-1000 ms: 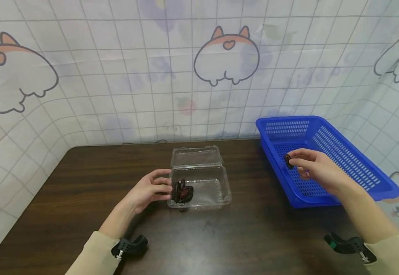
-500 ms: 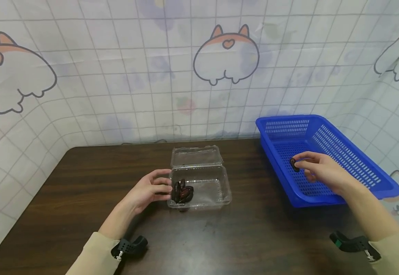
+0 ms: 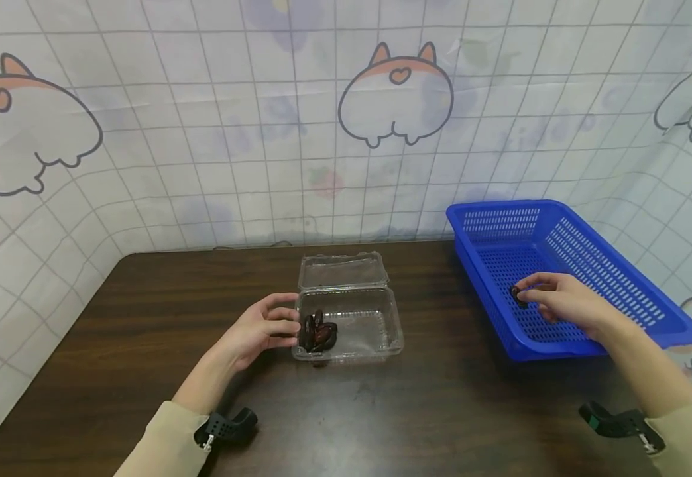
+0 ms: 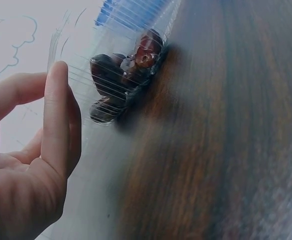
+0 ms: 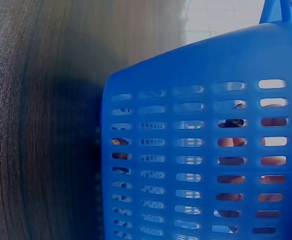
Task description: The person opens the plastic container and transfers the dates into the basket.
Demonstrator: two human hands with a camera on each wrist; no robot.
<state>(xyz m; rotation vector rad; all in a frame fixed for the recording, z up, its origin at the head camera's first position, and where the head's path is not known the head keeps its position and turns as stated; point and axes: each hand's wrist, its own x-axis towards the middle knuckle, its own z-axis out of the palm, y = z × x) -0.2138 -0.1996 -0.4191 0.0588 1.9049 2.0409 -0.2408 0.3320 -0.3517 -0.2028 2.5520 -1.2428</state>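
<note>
My right hand (image 3: 573,305) pinches a dark brown date (image 3: 518,296) between thumb and fingertips, low inside the blue plastic basket (image 3: 620,278). In the right wrist view the slotted basket wall (image 5: 196,62) mostly hides that hand. Several dates (image 3: 319,333) lie at the left end of a clear hinged plastic box (image 3: 366,334), whose lid leans open towards the wall. Against the box's left side rest the extended fingers of my left hand (image 3: 256,332). Through the ribbed wall in the left wrist view, glossy dates (image 4: 108,75) show beside the fingers (image 4: 56,120).
Both containers stand on a dark wood-grain table (image 3: 429,411), the basket on the right, near the far edge. A white grid-patterned sheet (image 3: 232,132) with cartoon prints hangs behind and at the sides. The basket's raised rim surrounds the right hand.
My right hand has moved right and lower into the basket, still pinching the date. My left hand and the plastic box have stayed where they were.
</note>
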